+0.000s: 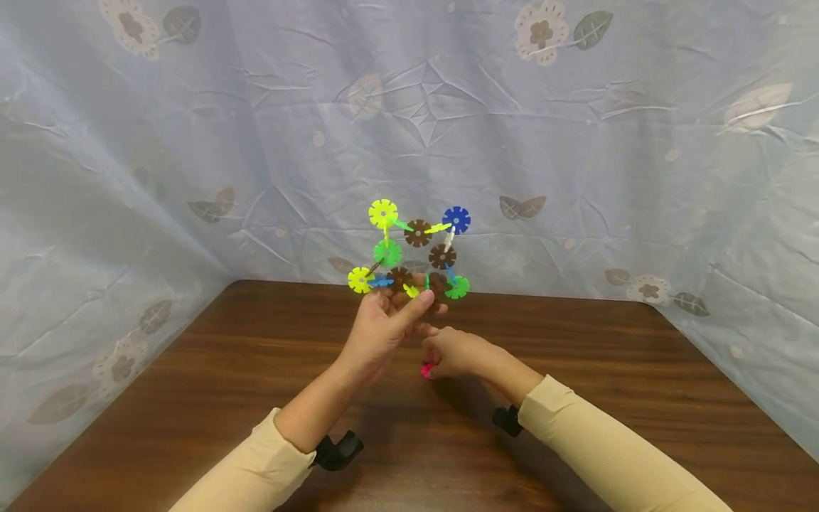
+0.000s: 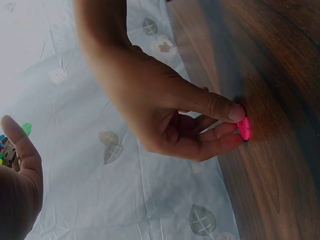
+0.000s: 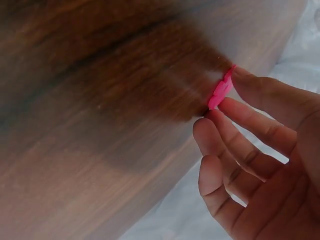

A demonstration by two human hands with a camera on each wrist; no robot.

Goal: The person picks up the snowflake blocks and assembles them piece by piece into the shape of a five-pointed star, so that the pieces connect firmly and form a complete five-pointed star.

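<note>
Above the table, my left hand [image 1: 377, 333] grips the lower edge of a frame of interlocking snowflake discs [image 1: 419, 233], thumb in front. Notched yellow, green, brown, blue and white discs make up this open ring, which stands roughly upright; fingers cover part of its bottom row. Lower and to the right, my right hand [image 1: 459, 352] pinches a pink snowflake disc [image 3: 221, 91] between thumb and fingertips. Seen from the left wrist, the pink disc [image 2: 245, 128] is at the tabletop, nearly edge-on; whether it touches the wood I cannot tell.
A dark brown wooden table [image 1: 256, 370] spreads under both hands. Pale grey-blue cloth [image 1: 288, 142] with flower and leaf prints hangs behind it and along both sides. Black wrist mounts [image 1: 339, 451] show below the cream sleeves [image 1: 256, 462].
</note>
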